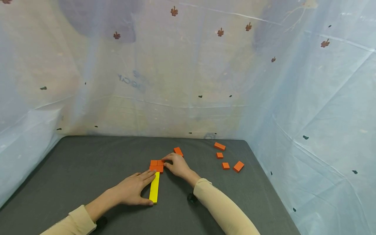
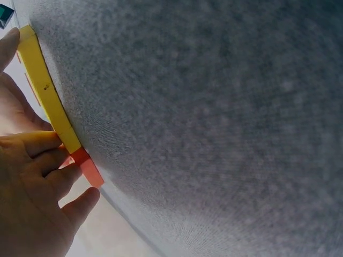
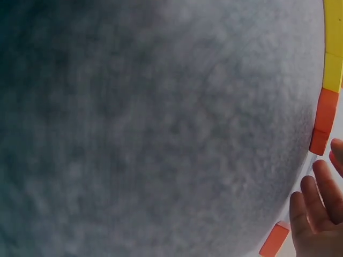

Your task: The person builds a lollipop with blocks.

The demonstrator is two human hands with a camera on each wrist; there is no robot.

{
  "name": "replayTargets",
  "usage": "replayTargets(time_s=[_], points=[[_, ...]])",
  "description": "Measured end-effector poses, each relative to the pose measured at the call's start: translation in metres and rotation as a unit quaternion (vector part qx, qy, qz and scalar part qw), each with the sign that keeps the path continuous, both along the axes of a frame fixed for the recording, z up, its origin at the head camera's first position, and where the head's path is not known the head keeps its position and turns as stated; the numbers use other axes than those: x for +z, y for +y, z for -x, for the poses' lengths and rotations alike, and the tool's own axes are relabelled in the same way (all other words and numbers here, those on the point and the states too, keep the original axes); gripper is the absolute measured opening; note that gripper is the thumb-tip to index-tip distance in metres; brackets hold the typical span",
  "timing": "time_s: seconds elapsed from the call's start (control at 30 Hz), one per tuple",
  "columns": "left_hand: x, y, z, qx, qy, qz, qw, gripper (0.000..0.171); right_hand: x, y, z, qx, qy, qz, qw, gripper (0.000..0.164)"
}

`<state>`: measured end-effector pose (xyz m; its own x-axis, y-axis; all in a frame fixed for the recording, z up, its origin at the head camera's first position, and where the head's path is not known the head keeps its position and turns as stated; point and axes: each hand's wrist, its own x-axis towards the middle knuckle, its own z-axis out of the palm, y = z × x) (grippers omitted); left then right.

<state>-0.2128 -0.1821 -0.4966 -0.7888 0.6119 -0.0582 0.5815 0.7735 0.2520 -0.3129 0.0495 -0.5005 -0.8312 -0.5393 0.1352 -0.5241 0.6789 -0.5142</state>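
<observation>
A long yellow strip (image 1: 154, 189) with a seam across it lies lengthwise on the dark table. Orange blocks sit against its far end: a wider one (image 1: 158, 168) in front and two smaller ones behind, a left block (image 1: 153, 163) and a right block (image 1: 160, 162). My left hand (image 1: 132, 187) spreads along the left side, thumb at the strip's near end and fingertips by the wide orange block. In the left wrist view, the fingers (image 2: 59, 179) reach along the yellow and orange side. My right hand (image 1: 177, 165) has thumb and index fingertips at the right block's outer edge, the other fingers extended.
Just beyond the right hand lies a loose orange block (image 1: 178, 151). Farther right are a long orange block (image 1: 219, 146), two small ones, a far one (image 1: 219, 155) and a nearer one (image 1: 225, 166), and a tilted rectangular one (image 1: 239, 166). Translucent sheeting (image 1: 164, 81) surrounds the table.
</observation>
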Motion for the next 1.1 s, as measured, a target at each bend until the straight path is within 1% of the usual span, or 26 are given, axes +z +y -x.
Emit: replayTargets(time_s=[0.23,0.63,1.1], points=[[-0.0001,0.0001,0.0009,0.0,-0.003,0.005,1.0,0.109,-0.0008,-0.0007,0.0003,0.001,0.001,-0.012,1.0,0.028],[-0.001,0.0009,0.0028,0.003,-0.004,0.011,0.9999,0.11,-0.0008,-0.0007,0.0007,-0.003,0.004,-0.01,1.0,0.027],[-0.0001,-0.0001,0.0005,0.001,-0.005,0.007,1.0,0.11,0.0013,-0.0009,-0.0039,0.003,-0.009,-0.009,1.0,0.03]])
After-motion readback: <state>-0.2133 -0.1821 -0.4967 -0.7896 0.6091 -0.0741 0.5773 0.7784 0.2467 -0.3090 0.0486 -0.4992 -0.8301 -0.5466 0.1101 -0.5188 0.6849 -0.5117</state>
